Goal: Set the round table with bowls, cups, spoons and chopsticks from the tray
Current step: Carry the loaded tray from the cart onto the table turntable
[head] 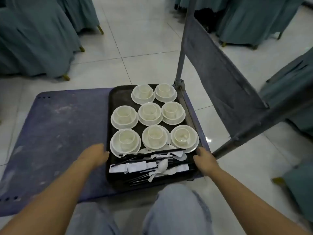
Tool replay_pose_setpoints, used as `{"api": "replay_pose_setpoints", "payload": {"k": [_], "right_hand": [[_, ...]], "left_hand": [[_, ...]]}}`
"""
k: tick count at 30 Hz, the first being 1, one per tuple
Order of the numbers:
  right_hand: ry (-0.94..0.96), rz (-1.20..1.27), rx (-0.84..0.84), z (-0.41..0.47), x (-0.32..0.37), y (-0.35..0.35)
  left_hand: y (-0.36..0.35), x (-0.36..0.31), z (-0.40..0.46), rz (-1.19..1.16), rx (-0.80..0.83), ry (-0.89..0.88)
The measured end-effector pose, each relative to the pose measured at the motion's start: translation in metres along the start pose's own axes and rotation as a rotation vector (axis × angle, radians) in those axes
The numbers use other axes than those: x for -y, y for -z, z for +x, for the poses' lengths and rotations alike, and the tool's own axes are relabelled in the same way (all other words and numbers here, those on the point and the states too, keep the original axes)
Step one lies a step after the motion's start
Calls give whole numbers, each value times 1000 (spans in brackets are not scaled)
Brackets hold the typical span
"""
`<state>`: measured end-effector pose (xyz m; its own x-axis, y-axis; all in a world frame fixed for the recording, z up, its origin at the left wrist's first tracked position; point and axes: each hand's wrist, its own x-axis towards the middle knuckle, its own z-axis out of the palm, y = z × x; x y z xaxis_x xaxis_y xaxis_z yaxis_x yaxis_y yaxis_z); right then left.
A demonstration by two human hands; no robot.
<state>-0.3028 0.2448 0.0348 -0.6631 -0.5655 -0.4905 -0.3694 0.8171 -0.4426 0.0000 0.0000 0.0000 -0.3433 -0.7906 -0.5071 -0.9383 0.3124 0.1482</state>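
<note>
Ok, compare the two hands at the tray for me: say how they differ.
The left hand sits at the tray's left rim, toward the bare side of the blue cart deck; the right hand is at the right rim, near the cart's grey handle frame. The right hand's fingers curl over its rim; whether the left hand has a grip is unclear. Both reach in at the tray's near end, beside the spoons and chopsticks.

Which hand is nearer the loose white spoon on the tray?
Right. The right hand grips the tray's right edge, closer to the spoon; the left hand is at the left edge.
</note>
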Motion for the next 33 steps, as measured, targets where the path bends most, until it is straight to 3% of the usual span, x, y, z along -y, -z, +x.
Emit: {"api": "replay_pose_setpoints", "payload": {"k": [5,10,17,25,33], "right_hand": [[-107,218,-67,22,-15,-42],[-107,323,-133,32,-18,-60],[-74,445,-170,43,-11,-62],[-244,610,-230,62,-8,-57],[-389,728,-133,77,-1,-46]], "left_hand": [[-48,2,22,-107,46,91],[-69,9,35,-271,-33,173],[-77,9,38,-253,-13,162],[-74,18,43,-350,19,143],[-78,19,43,-442,6,126]]}}
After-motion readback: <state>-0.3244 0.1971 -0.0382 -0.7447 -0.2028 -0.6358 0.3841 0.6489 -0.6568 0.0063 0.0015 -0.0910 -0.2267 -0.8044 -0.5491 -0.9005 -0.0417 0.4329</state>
